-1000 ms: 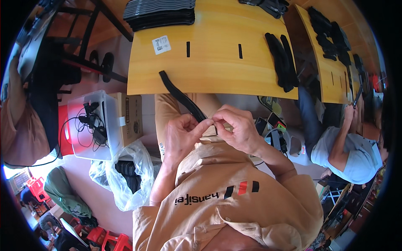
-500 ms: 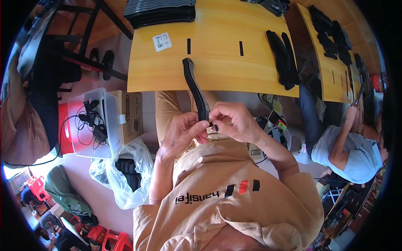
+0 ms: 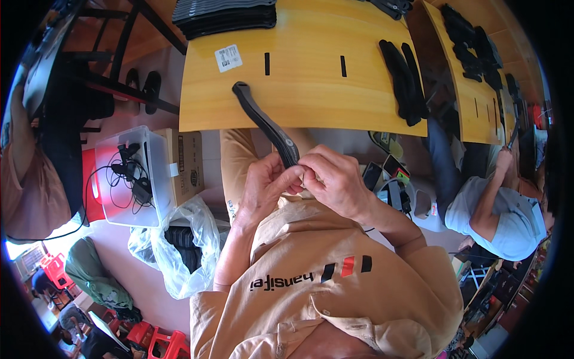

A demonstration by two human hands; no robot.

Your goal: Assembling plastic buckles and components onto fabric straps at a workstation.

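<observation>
A narrow bundle of long black-and-grey strips [image 3: 268,125] slants from over the table's near edge down to my lap. My left hand [image 3: 263,184] is closed around its lower end, thumb pressed toward the fingertips. Right beside it, my right hand [image 3: 336,181] is closed in a pinch at that same end, its fingertips touching the left thumb. What lies between the right fingertips is mostly covered; only a thin sliver shows there. The bundle's far end is free and leans left.
The yellow table [image 3: 311,107] bears a stack of dark strips [image 3: 224,17], a white label [image 3: 228,58] and black padded pieces [image 3: 397,81]. On my left stand a clear bin of cables [image 3: 161,185], a carton [image 3: 190,161] and a plastic bag [image 3: 206,239]. A person [image 3: 496,209] sits at right.
The bundle's far end has swung left and its lower end has risen slightly. My right fingers have closed in; the small black piece seen at them earlier is now hidden.
</observation>
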